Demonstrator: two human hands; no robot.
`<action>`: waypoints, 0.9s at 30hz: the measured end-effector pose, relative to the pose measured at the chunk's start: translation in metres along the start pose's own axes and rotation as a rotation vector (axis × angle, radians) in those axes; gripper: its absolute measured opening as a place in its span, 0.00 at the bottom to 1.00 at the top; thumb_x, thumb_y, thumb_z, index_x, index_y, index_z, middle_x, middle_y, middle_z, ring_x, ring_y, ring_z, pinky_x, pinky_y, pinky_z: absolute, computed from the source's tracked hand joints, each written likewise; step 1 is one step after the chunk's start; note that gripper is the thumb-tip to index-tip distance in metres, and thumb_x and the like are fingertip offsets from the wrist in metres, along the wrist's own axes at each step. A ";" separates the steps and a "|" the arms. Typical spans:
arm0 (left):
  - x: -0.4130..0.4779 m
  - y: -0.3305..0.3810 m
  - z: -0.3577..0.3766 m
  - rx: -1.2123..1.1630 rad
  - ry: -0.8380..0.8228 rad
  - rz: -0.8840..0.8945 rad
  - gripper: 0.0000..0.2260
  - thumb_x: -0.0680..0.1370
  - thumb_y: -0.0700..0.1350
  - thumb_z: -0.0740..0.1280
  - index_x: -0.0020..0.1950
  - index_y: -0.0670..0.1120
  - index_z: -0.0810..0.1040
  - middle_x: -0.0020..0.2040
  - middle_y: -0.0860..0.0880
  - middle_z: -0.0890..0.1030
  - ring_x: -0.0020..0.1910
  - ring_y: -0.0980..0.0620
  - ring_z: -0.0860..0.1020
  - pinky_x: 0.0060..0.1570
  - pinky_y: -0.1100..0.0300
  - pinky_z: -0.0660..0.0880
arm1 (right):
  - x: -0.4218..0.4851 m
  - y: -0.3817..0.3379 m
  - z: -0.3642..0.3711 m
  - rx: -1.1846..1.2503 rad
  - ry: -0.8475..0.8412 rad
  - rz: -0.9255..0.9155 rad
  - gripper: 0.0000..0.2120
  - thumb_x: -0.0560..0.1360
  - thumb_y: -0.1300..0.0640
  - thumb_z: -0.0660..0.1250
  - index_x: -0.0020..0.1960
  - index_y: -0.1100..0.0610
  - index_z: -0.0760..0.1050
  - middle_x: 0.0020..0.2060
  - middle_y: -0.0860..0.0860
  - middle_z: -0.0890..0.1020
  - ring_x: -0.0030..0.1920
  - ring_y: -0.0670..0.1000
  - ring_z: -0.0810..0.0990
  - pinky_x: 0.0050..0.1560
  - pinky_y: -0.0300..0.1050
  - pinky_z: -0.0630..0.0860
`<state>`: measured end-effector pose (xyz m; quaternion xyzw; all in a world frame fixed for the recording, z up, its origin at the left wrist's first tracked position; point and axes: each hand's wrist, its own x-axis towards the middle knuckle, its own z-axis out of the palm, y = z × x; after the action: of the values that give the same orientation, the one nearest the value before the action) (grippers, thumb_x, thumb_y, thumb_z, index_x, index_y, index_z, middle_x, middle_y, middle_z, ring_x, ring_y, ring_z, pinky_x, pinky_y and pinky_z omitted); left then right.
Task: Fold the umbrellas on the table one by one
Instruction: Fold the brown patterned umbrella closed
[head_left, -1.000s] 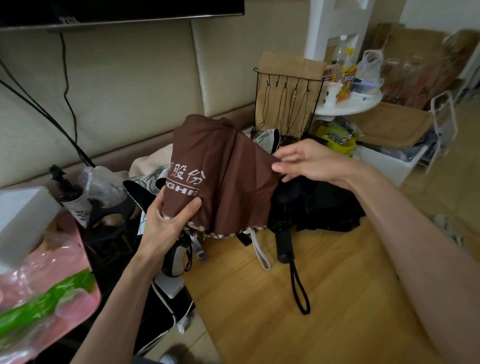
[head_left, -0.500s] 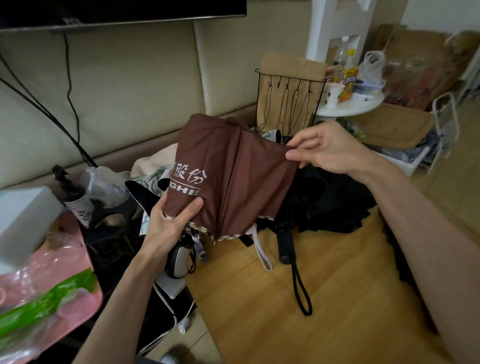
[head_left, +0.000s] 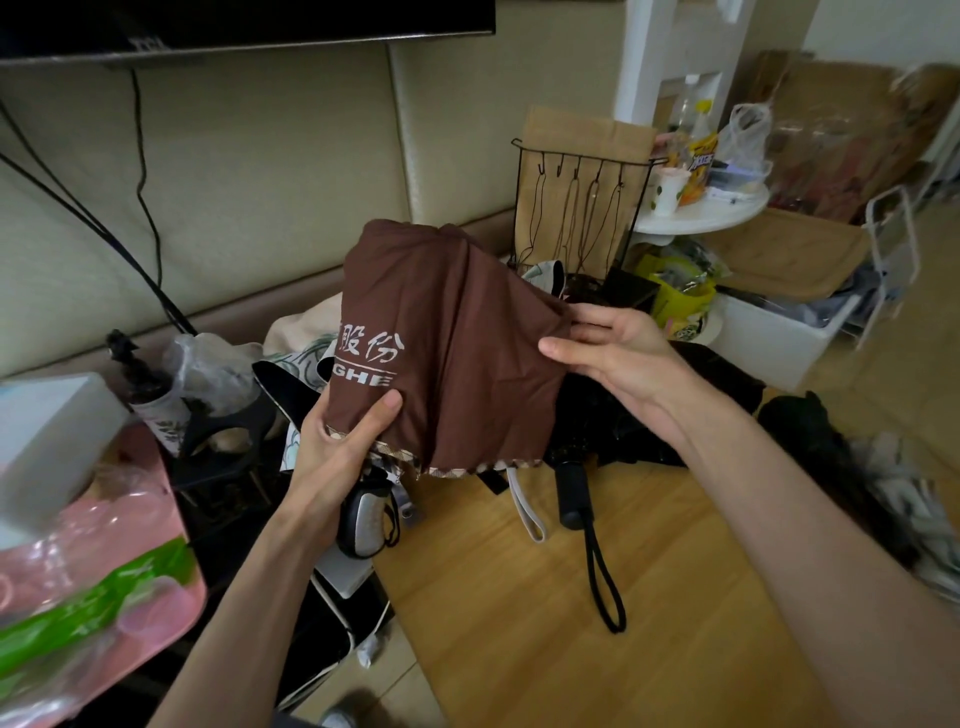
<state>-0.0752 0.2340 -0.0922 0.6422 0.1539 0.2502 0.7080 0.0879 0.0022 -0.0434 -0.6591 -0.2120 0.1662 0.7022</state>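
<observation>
the fingers (head_left: 589, 318) of the right hand (head_left: 618, 364) are curled onto the right edge of the brown umbrella (head_left: 467, 353), thumb in front and the rest behind, pinching a pleat of cloth. the left hand (head_left: 332, 462) grips the canopy near its checked hem, thumb pressed flat on the fabric below the white lettering. the umbrella is held up off the worktop (head_left: 519, 639), collapsed but loose, with its silver handle (head_left: 363, 514) hanging beside the left wrist.

the step in hand looks like gathering the panels, one pleat at a time. the next move calls for laying each pleat the same way round the shaft, then wrapping and fastening the strap, which i cannot pick out for certain.

a black umbrella (head_left: 628, 431) lies on the worktop just behind, its black handle (head_left: 571, 493) pointing toward the person and its canopy in a loose heap, so it looks not yet done.

a pink tray (head_left: 192, 571) at the left holds clear-wrapped packets, one green. a white bin (head_left: 769, 353) at the right holds dark things i cannot identify. a round white shelf (head_left: 696, 218) carries a spotted cup (head_left: 670, 192) and a bottle.
</observation>
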 end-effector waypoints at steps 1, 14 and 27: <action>0.000 0.000 0.000 -0.001 0.002 -0.003 0.21 0.73 0.50 0.75 0.65 0.51 0.80 0.57 0.52 0.88 0.58 0.53 0.86 0.54 0.63 0.82 | -0.001 0.002 0.001 -0.038 0.008 -0.012 0.23 0.73 0.66 0.78 0.66 0.54 0.81 0.53 0.57 0.88 0.57 0.54 0.87 0.60 0.46 0.83; -0.002 0.002 0.001 0.006 -0.008 -0.027 0.21 0.73 0.50 0.75 0.66 0.51 0.80 0.57 0.52 0.88 0.57 0.53 0.86 0.53 0.63 0.82 | 0.015 -0.029 -0.019 -0.610 -0.006 -0.188 0.08 0.78 0.54 0.75 0.52 0.59 0.85 0.40 0.49 0.88 0.41 0.49 0.87 0.44 0.38 0.81; -0.003 0.004 0.005 -0.065 -0.002 -0.072 0.20 0.72 0.51 0.74 0.63 0.50 0.80 0.55 0.51 0.88 0.55 0.52 0.86 0.48 0.64 0.83 | 0.007 -0.022 -0.006 0.067 0.022 -0.031 0.17 0.79 0.56 0.74 0.67 0.52 0.79 0.55 0.54 0.88 0.54 0.53 0.88 0.56 0.47 0.84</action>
<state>-0.0757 0.2284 -0.0882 0.6132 0.1682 0.2287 0.7372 0.0962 -0.0014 -0.0216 -0.6337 -0.2089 0.1549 0.7286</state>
